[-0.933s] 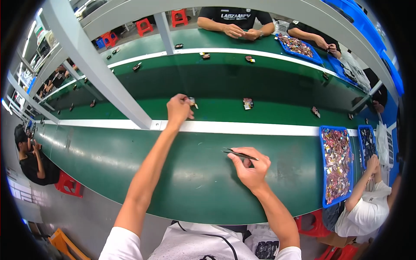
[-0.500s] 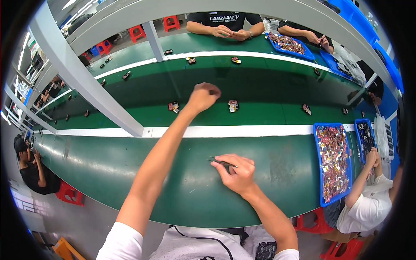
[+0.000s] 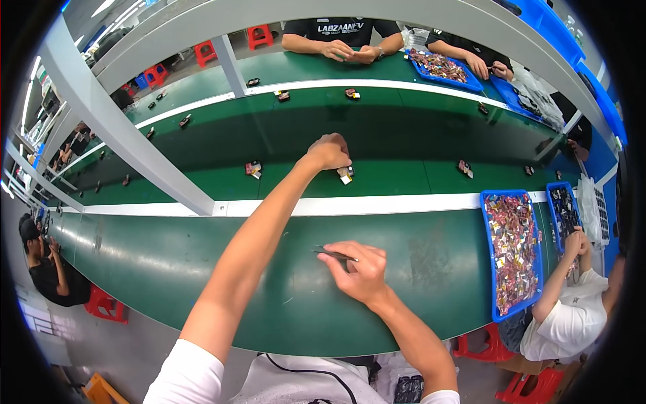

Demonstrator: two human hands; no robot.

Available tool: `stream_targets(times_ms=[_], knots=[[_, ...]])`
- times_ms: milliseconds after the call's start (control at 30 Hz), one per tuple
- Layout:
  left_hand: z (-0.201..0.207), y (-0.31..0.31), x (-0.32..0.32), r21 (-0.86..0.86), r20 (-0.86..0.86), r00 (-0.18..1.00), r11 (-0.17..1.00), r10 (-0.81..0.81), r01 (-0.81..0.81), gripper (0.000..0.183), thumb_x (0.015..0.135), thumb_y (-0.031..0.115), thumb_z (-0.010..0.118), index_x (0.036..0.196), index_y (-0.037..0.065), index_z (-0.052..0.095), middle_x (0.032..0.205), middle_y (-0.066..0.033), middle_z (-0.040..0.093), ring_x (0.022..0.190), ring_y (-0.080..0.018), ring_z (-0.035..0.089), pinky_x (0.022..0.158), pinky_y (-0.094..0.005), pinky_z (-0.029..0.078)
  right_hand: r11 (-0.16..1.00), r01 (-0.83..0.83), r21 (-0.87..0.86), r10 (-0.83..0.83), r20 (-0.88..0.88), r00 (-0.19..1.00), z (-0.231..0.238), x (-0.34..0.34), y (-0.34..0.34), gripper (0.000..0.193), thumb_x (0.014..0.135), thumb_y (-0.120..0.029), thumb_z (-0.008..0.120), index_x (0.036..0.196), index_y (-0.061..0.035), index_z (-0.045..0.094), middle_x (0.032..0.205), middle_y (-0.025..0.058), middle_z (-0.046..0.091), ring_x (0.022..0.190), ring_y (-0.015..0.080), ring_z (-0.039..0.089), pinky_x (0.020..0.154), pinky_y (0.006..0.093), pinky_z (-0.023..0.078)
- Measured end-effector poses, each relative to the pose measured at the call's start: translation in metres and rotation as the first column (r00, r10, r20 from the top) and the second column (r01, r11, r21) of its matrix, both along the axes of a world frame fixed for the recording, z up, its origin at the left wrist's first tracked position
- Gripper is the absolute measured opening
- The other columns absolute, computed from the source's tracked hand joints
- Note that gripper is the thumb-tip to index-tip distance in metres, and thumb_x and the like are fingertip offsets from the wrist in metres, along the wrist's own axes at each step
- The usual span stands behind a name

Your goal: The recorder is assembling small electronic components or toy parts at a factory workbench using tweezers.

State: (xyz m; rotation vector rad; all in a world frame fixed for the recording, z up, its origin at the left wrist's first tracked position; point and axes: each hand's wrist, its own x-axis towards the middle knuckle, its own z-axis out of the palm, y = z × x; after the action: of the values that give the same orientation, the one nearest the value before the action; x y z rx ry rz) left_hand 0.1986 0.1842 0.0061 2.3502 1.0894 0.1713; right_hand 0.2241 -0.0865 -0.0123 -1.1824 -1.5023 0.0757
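Observation:
My left hand (image 3: 330,151) reaches over the dark green belt, its fingers curled down and closed on a small electronic part (image 3: 345,176) with a white-and-yellow label. The hand covers that part's upper portion, and the fingertips are partly hidden. Lower down, above the near green table (image 3: 377,303), my right hand (image 3: 362,269) is closed around dark tweezers (image 3: 336,255). The tips of the tweezers point left and sit slightly apart, with nothing visible between them. Another small part (image 3: 253,169) lies on the belt, left of my left hand.
A blue tray (image 3: 496,269) heaped with small parts stands at the table's right; a smaller blue tray (image 3: 552,222) holds black pieces. Grey uprights and a white rail (image 3: 404,203) border the belt (image 3: 397,176). Co-workers sit opposite, at right and far left.
My left hand has come down onto the part on the belt and closed on it. The parts on the belt appear shifted left in view. My right hand still holds the tweezers.

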Motion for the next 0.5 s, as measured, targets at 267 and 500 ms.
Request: stream_targets(times_ms=[267, 500], knots=[[0.013, -0.061, -0.077, -0.223, 0.441, 0.885, 0.973, 0.148, -0.052, 0.008, 0.091, 0.004, 0.062, 0.092, -0.004, 0.062, 0.068, -0.0076, 0.067, 0.045, -0.0134, 0.057, 0.043, -0.0307, 0.043, 0.998, -0.008, -0.067, 0.000, -0.122, 0.993, -0.003, -0.003, -0.002, 0.017, 0.074, -0.005, 0.087, 0.086, -0.0017, 0.075, 0.074, 0.0046, 0.072, 0.041, 0.0046, 0.040, 0.042, 0.0216, 0.031], [0.000, -0.164, -0.146, -0.462, 0.517, 0.754, 0.874, 0.405, -0.152, 0.021, 0.098, 0.010, 0.063, 0.110, -0.006, 0.069, 0.078, -0.0081, 0.071, 0.049, -0.0080, 0.058, 0.040, -0.0238, 0.041, 0.974, -0.054, -0.220, -0.030, -0.360, 0.932, -0.009, 0.000, -0.001, 0.016, 0.077, -0.005, 0.086, 0.089, -0.0015, 0.077, 0.065, -0.0028, 0.064, 0.046, 0.0009, 0.037, 0.043, 0.0218, 0.028]])
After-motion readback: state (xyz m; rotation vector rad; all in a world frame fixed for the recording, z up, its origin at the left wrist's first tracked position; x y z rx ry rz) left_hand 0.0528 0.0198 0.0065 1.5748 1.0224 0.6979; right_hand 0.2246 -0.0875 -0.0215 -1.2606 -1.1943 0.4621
